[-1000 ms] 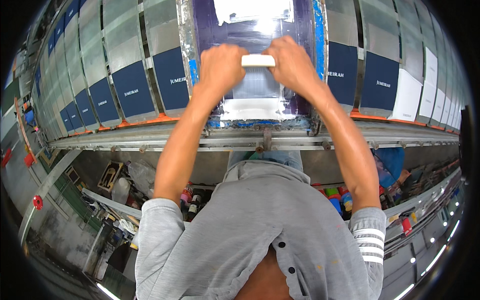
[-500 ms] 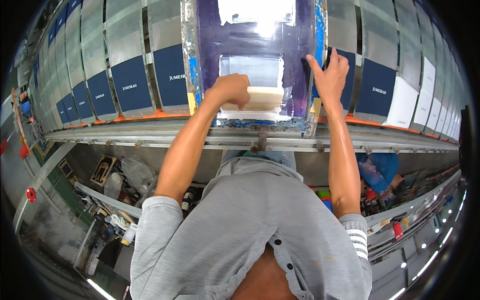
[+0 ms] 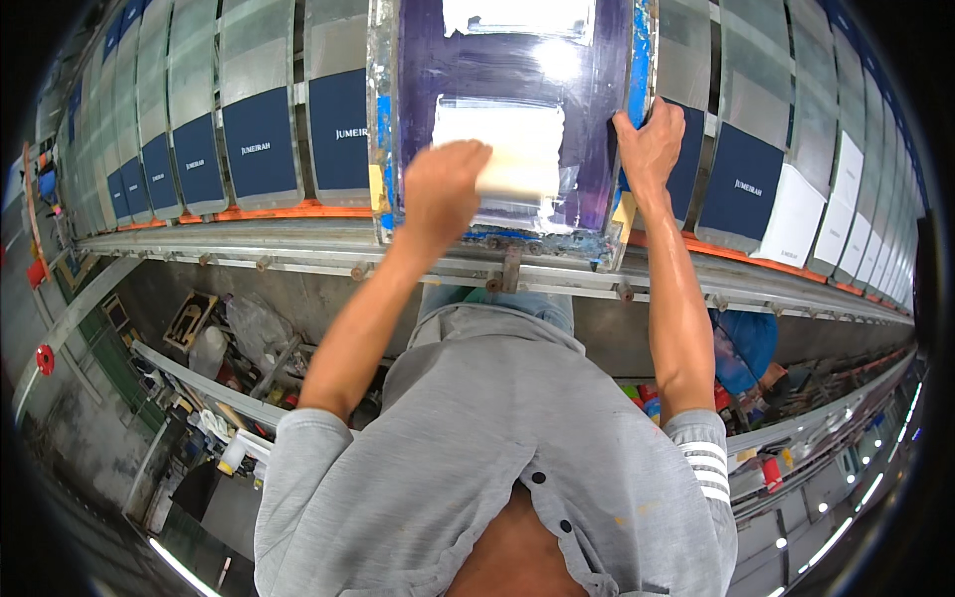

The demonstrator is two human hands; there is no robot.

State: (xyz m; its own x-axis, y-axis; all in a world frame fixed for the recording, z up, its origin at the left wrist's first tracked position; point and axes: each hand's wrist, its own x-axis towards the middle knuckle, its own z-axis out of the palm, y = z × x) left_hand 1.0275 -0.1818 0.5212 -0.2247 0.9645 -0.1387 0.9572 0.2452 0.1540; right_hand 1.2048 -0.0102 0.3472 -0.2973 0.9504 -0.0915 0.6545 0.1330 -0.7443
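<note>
A screen printing frame (image 3: 638, 75) with a purple mesh (image 3: 597, 104) lies in front of me. Blurred by motion, my left hand (image 3: 443, 194) is closed round the left end of a pale squeegee (image 3: 521, 177). The squeegee lies across the lower part of a white inked rectangle (image 3: 497, 121) on the mesh; my hand hides its left end. On the right side of the frame, my right hand (image 3: 652, 147) grips the rail, thumb on the inner side and fingers curled over the outer side.
Dark blue printed sheets (image 3: 261, 144) lie in a long row on glass-like panels to both sides. White sheets (image 3: 793, 227) continue at the right. A metal rail (image 3: 438, 264) runs along the near edge. Below it are shelves with bottles, a clear plastic bag (image 3: 261, 328) and a blue bag (image 3: 744, 348).
The rectangle on the mesh has turned from greyish to solid white. My right hand's spread fingers have closed on the frame rail. My left hand and the squeegee have shifted slightly.
</note>
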